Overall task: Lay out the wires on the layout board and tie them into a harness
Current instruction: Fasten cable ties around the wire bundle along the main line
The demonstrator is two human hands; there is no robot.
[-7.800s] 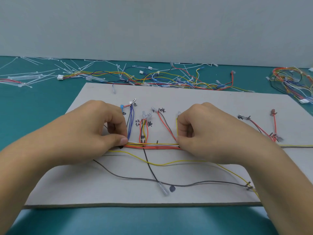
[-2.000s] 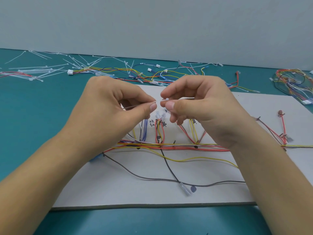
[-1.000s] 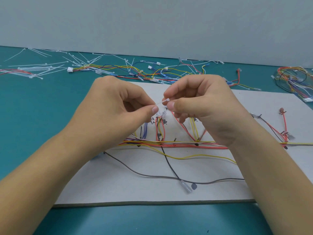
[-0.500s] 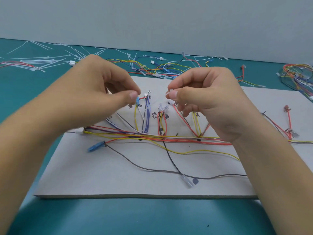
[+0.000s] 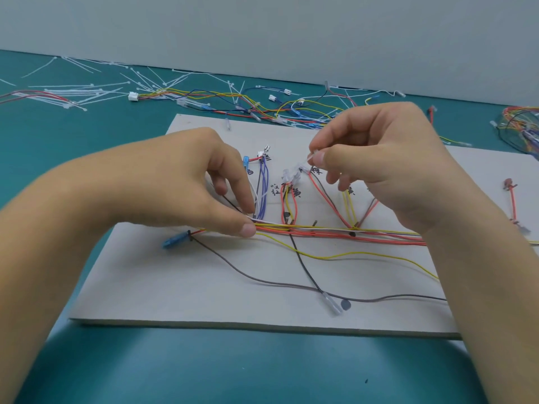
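A: Where do we have the thin white plastic cable tie (image 5: pixel 309 159)?

B: Our right hand (image 5: pixel 379 158) pinches it between thumb and forefinger, raised above the flat grey cardboard layout board (image 5: pixel 180 287). Only a short stub shows, poking out of the grip toward the left and slightly down; the rest is hidden inside the fingers.

A: And the left hand (image 5: pixel 210 193)?

B: Its grip is down on the board, thumb and forefinger closed on the bundle of red, yellow and white wires (image 5: pixel 335 233). The bundle's long axis runs left to right across the board, passing under our right wrist.

A: So the tie sits apart from the bundle?

B: Yes, above and to the right of the pinched spot, not touching it.

A: Anything hard to read?

B: The handwritten marks beside the upright wire branches are too blurred. The loose coloured wire heap (image 5: pixel 522 126) on the teal worktop (image 5: pixel 73 132) is cut off at the right edge.
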